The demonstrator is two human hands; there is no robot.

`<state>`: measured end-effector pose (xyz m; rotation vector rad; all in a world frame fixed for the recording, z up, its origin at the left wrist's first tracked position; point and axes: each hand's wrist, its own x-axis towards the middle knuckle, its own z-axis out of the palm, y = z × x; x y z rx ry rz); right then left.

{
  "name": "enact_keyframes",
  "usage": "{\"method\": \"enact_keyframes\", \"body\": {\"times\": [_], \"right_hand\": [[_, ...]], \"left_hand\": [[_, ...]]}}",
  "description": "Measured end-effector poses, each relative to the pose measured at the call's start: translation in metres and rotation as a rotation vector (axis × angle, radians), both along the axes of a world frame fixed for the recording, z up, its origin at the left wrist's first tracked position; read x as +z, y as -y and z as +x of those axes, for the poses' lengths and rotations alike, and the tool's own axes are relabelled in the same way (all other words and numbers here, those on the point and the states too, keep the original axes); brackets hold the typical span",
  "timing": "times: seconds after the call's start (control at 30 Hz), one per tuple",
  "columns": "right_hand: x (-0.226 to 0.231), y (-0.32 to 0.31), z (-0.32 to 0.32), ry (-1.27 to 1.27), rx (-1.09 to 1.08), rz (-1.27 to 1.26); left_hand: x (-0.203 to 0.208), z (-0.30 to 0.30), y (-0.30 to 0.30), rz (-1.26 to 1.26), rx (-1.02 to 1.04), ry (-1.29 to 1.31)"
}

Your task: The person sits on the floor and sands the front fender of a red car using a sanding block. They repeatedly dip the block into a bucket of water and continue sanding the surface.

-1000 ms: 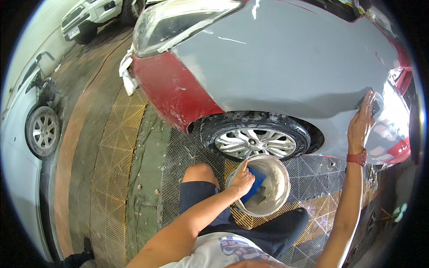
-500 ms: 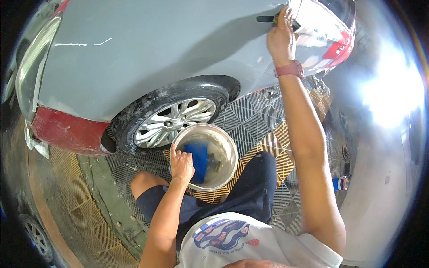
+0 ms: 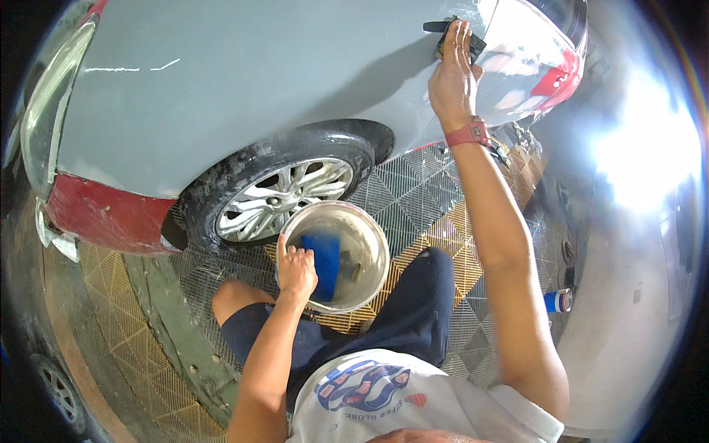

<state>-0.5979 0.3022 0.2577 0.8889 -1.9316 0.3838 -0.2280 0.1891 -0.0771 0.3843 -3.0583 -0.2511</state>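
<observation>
Black block (image 3: pixel 478 49) lies beneath the right grip (image 3: pixel 453 83), which clasps it against grey bodywork (image 3: pixel 244 81).

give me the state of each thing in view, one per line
left hand: at the bucket's rim, index finger extended, others curled
right hand: fingers laid over the dark block
dark block: held against the grey panel
bucket: upright, open, cloudy inside
blue piece: in the bucket
grey panel: dull, white marks near the headlight
wheel: mounted, tyre smeared
red section: scuffed
</observation>
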Motion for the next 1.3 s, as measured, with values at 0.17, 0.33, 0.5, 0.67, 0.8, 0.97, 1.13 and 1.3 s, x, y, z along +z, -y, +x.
{"method": "enact_keyframes", "body": {"times": [0.17,0.33,0.5,0.67,0.8,0.97,1.13,1.3], "right_hand": [[-0.014,0.007,-0.002,0.077,0.007,-0.004],[-0.014,0.006,-0.016,0.105,-0.067,-0.031],[0.006,-0.024,-0.042,0.177,-0.048,-0.048],[0.01,-0.005,-0.024,0.113,0.079,-0.041],[0.01,-0.011,0.004,-0.139,0.024,0.156],[0.032,-0.037,0.015,0.713,0.443,-0.829],[0.052,-0.069,0.004,1.039,0.541,-0.891],[0.097,-0.057,-0.028,0.428,0.266,-0.039]], "left_hand": [[0.006,0.001,0.005,0.043,0.023,0.061],[0.01,-0.003,0.003,0.038,0.04,0.03],[0.009,-0.002,0.0,0.016,0.019,0.067],[0.001,-0.006,0.003,0.014,0.035,0.022],[0.009,-0.004,0.003,0.023,0.027,0.069],[0.006,-0.007,0.001,0.055,0.062,0.029],[0.005,-0.006,0.002,0.023,0.066,0.03],[0.005,-0.009,0.002,0.044,0.059,0.028]]}}
